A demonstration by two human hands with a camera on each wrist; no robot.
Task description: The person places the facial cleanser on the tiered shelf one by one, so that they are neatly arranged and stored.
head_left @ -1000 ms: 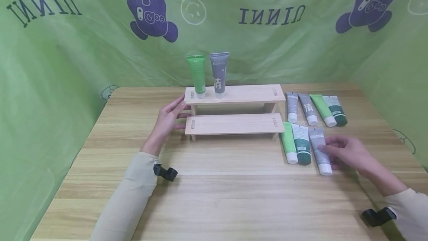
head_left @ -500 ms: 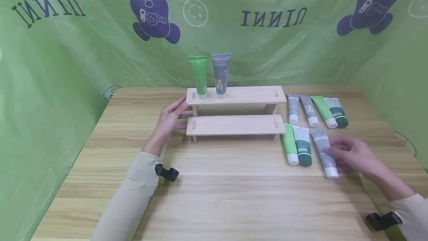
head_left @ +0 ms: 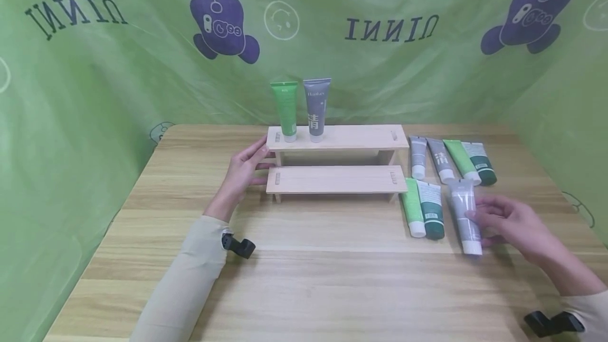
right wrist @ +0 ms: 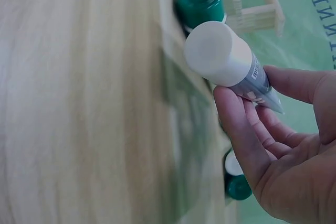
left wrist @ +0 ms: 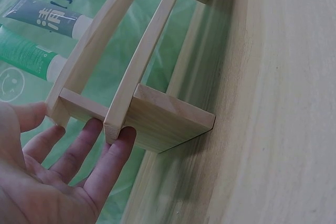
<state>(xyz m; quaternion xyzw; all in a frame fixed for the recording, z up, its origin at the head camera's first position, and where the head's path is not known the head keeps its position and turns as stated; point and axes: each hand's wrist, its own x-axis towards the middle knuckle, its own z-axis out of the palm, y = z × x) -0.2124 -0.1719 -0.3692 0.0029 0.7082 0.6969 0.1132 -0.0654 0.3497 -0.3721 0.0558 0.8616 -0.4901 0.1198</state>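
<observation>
About 1/4 of the way along, by the look of it; 1 green tube (head_left: 286,112) and 1 blue-grey tube (head_left: 316,107) stand upright on the upper tier (head_left: 361,137) of the stand (head_left: 337,179), toward its 11 o'clock corner; 7 tubes seem left, counting the held one; the right hand (head_left: 510,220) pinches a grey tube (head_left: 462,210) between thumb and fingers, seemingly just off the desk (head_left: 332,289), at 4 o'clock from the stand; a row of 4 (head_left: 440,161) lies at 3 o'clock, and a pair (head_left: 429,209) at 4 o'clock; the left hand (head_left: 239,173) clasps nothing, its fingers extended against the stand's 9 o'clock end.
</observation>
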